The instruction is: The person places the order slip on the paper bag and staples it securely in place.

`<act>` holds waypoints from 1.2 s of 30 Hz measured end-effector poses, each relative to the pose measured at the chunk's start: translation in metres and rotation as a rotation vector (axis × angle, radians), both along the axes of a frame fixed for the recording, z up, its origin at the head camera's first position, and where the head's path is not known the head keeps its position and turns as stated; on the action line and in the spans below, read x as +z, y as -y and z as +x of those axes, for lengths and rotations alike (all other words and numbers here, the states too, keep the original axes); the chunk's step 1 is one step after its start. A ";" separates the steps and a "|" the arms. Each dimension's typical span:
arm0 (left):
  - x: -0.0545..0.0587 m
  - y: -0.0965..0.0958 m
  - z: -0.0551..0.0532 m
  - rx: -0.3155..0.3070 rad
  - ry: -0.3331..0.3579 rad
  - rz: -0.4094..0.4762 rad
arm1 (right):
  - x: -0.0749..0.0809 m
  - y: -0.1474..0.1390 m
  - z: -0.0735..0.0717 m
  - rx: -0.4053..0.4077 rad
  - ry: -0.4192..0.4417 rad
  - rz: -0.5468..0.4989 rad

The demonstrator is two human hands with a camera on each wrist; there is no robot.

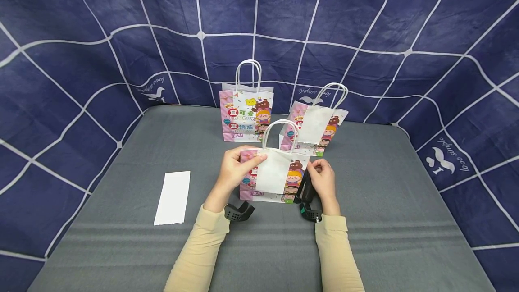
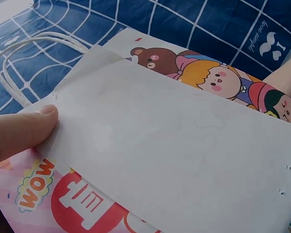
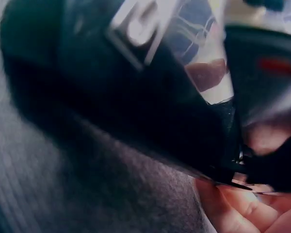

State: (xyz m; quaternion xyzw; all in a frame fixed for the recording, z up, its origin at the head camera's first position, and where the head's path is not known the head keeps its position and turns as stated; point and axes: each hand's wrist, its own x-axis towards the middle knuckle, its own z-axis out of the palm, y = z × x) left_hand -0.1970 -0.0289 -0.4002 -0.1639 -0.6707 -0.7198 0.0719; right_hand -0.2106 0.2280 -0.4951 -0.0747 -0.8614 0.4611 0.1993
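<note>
My left hand (image 1: 237, 168) pinches the upper left edge of a printed paper gift bag (image 1: 247, 195), its thumb over a white paper strip (image 1: 271, 172) that lies down the bag's front. Small staple-like marks show near the strip's far end in the left wrist view. The bag's white twisted handles (image 2: 9, 73) stand up beyond the thumb. At the bag's right edge my right hand (image 1: 323, 179) grips a black stapler (image 1: 309, 190), which fills much of the right wrist view as a dark, blurred shape. Part of the stapler is hidden by the fingers.
Behind the held bag stand two similar bags, one upright (image 1: 243, 118) and one leaning (image 1: 318, 125) with a white strip on its front. A loose white paper strip (image 1: 173, 197) lies on the grey tabletop (image 1: 134, 157) at left. Blue gridded cloth (image 1: 227, 8) surrounds the back and sides.
</note>
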 end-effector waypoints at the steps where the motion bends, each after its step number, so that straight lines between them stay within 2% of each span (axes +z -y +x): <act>1: 0.003 0.000 0.002 -0.002 -0.008 -0.001 | 0.000 0.000 0.000 0.006 -0.004 -0.012; 6: 0.019 0.000 0.012 -0.006 -0.034 -0.007 | 0.002 0.002 0.001 0.053 -0.061 -0.060; 11: 0.022 0.000 0.013 -0.008 -0.020 -0.011 | 0.008 0.002 0.003 0.075 -0.177 -0.120; 16: 0.022 0.001 0.013 -0.010 -0.011 -0.011 | 0.016 0.002 0.005 0.029 -0.310 -0.116; 21: 0.022 0.001 0.013 -0.015 0.000 -0.014 | 0.038 0.011 0.015 -0.018 -0.490 -0.092; 24: 0.022 0.000 0.013 -0.018 -0.002 -0.013 | 0.046 0.016 0.019 -0.040 -0.538 -0.065; 27: 0.022 0.000 0.014 -0.018 -0.007 -0.006 | 0.048 0.017 0.020 -0.026 -0.520 -0.050; 29: 0.022 0.000 0.014 -0.017 -0.010 -0.004 | 0.046 0.017 0.020 0.032 -0.469 -0.093; 33: 0.022 0.000 0.014 -0.018 -0.011 -0.002 | 0.041 0.014 0.018 0.208 -0.279 -0.289; 36: 0.021 0.000 0.013 -0.022 -0.005 -0.003 | 0.039 0.011 0.019 0.283 -0.136 -0.378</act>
